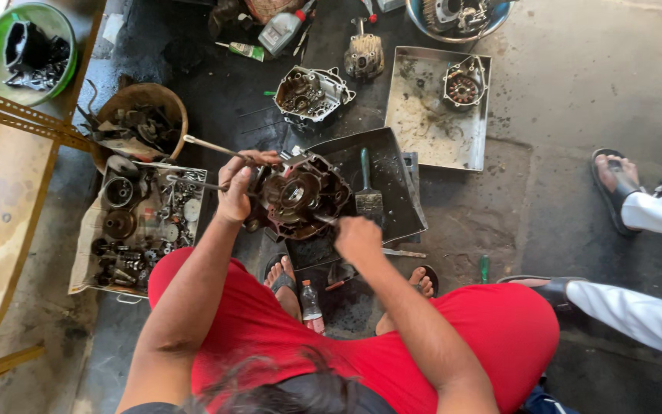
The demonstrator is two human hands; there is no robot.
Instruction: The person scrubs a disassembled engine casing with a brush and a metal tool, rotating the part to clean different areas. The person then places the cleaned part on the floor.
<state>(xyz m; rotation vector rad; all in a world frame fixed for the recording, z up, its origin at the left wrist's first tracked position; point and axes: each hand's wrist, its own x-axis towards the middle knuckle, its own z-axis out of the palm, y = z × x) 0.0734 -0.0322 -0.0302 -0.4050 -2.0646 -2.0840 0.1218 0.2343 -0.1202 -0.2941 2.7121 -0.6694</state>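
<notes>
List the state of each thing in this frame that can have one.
Engine case: opened, insides exposed, resting on the dark tray.
Left hand: closed, gripping the case edge.
Right hand: closed on a tool.
Brush: lying flat in the tray.
Small bottle: capped, on the floor.

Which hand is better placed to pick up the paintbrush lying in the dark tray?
Probably the right hand: it sits at the engine case's right edge, close to the brush. The left hand is across the case, gripping its left side.
</notes>
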